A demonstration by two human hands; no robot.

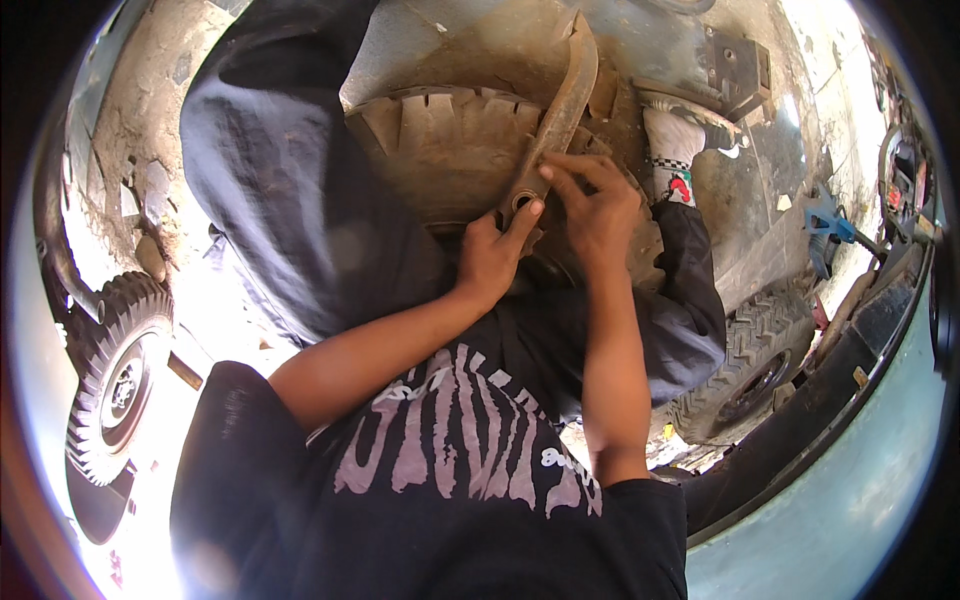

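A curved, rusty-brown metal bar [570, 100] slants away from me between my legs, its far end bent to the left. At its near end there is a round eye [524, 200] with a ring inside. My left hand [492, 252] is closed round this near end, with the thumb beside the eye. Just above and to the right, my right hand [600, 205] has its thumb and forefinger pinched together against the side of the bar. Anything small between those fingertips is too hidden to make out. Below the bar lies a big, worn, dusty tyre [440, 130].
My dark-trousered left leg [290, 190] is bent at the left; my right foot [675, 135] rests beyond the tyre. A metal bracket [738, 75] lies at the far right. Wheels stand at left [122, 385] and right [755, 375]. A blue metal tool [828, 222] sits farther right.
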